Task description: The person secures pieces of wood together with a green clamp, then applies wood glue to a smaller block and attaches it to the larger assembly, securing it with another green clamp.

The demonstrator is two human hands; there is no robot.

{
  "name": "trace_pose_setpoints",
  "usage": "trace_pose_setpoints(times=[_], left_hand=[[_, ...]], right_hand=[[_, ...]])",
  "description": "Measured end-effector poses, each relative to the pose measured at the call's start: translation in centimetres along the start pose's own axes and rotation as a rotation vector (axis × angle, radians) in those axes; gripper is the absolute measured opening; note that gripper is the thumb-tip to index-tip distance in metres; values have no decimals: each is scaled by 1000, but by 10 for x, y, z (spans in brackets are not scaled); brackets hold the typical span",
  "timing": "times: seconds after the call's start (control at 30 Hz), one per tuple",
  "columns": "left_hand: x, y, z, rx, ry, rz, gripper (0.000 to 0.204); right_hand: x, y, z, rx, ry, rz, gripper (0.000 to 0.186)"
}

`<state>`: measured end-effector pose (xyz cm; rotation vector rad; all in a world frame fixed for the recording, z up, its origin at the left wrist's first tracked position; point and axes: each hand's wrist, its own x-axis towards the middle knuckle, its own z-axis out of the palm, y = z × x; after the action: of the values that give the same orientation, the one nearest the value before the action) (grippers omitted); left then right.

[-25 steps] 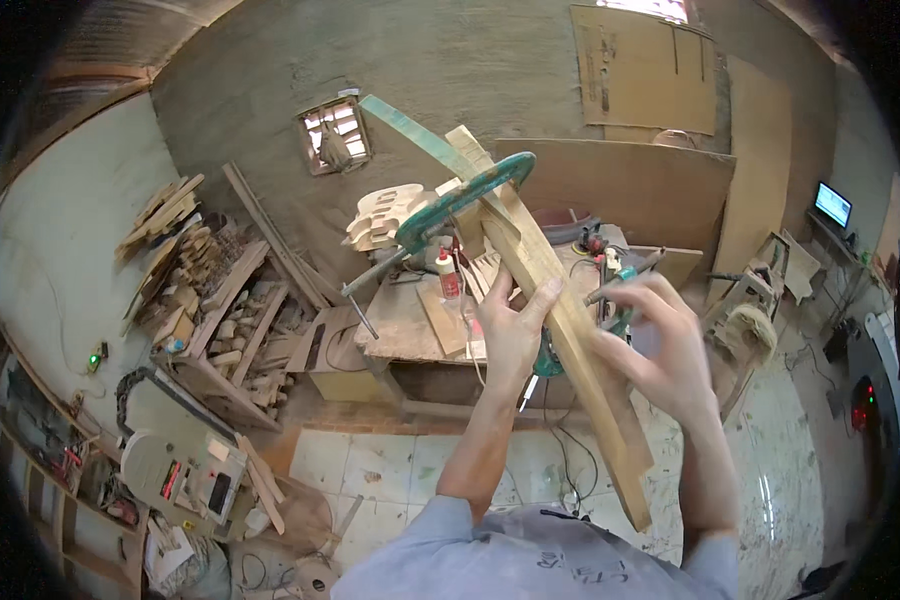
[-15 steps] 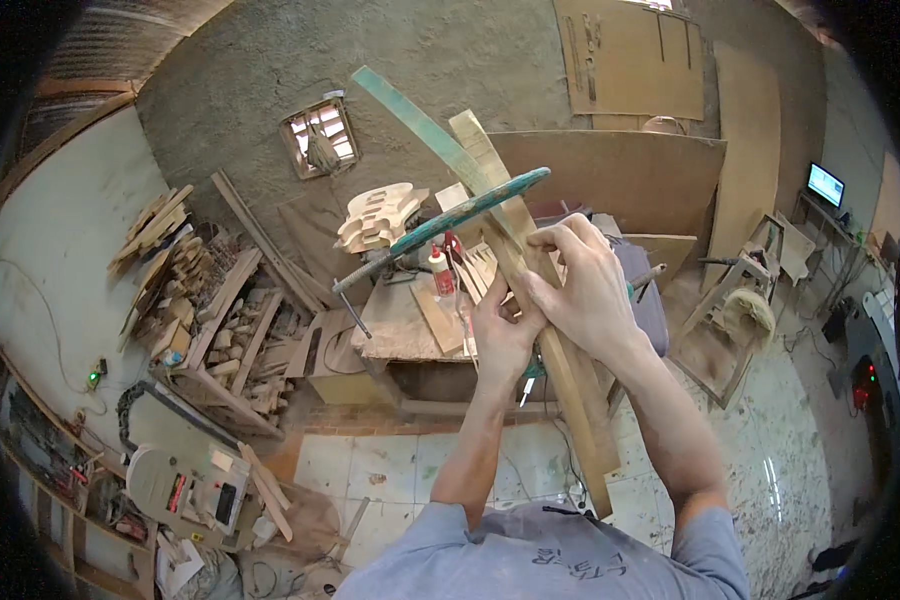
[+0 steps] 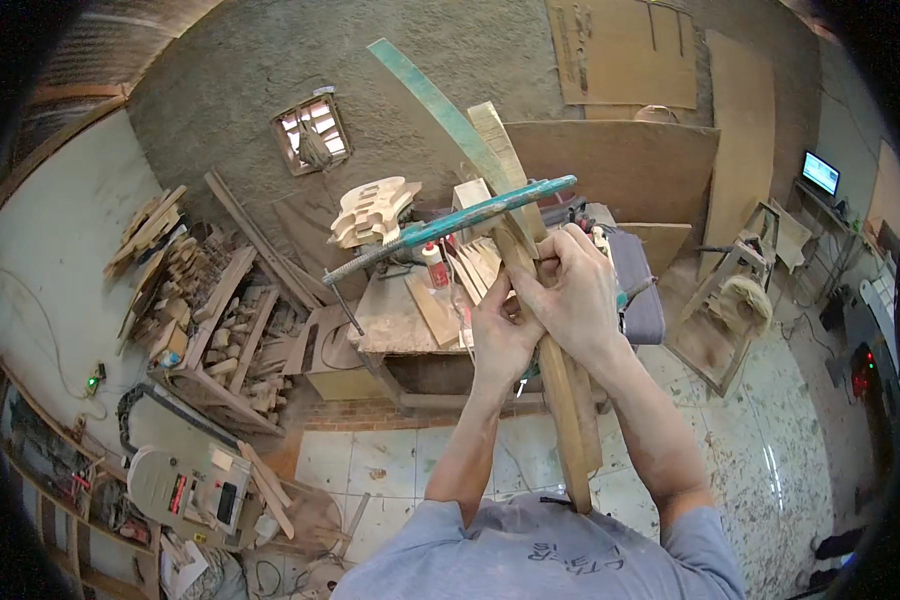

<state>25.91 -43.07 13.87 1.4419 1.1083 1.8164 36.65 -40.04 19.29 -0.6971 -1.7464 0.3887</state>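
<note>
In front of my chest, long wooden strips (image 3: 562, 425) run from near my shirt up toward the bench. My left hand (image 3: 504, 335) pinches their left side, fingers closed. Against the right side my right hand (image 3: 578, 300) is closed, thumb and fingers on the wood. Just beyond both hands a teal metal clamp (image 3: 485, 211) with a threaded rod crosses the strips. A thin teal-stained strip (image 3: 432, 98) and a pale wooden piece (image 3: 496, 140) stick out past it. My fingers partly hide where the pieces meet.
A workbench (image 3: 395, 322) behind the strips carries a pale guitar body (image 3: 373, 212) and a white-and-red glue bottle (image 3: 435, 266). Scrap wood (image 3: 225, 330) is piled at the left. A wooden frame (image 3: 720, 330) stands on the right, near a lit screen (image 3: 821, 173).
The strips have turned: their far ends moved right, and the near ends shifted left and toward the shirt. The clamp moved right at its far end. Both hands still grip the wood.
</note>
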Motion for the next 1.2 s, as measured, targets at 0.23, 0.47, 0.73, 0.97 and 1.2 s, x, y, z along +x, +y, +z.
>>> trace_pose_setpoints(times=[0.23, 0.47, 0.73, 0.97, 1.2], left_hand=[[-2, 0, 7, -45, -44, 27, 45], [3, -10, 7, 7, -63, 64, 53], [4, -16, 10, 84, -63, -3, 49], [6, -39, 0, 68, -56, 11, 55], [2, -39, -15, -117, 19, -103, 67]], right_hand=[[0, 12, -4, -46, 28, -79, 22], [1, 20, -4, -115, 68, -132, 21], [-1, 27, -6, -94, 38, -40, 24], [-7, 28, -2, -13, 70, -148, 22], [-70, 48, -33, 206, 113, 57, 15]])
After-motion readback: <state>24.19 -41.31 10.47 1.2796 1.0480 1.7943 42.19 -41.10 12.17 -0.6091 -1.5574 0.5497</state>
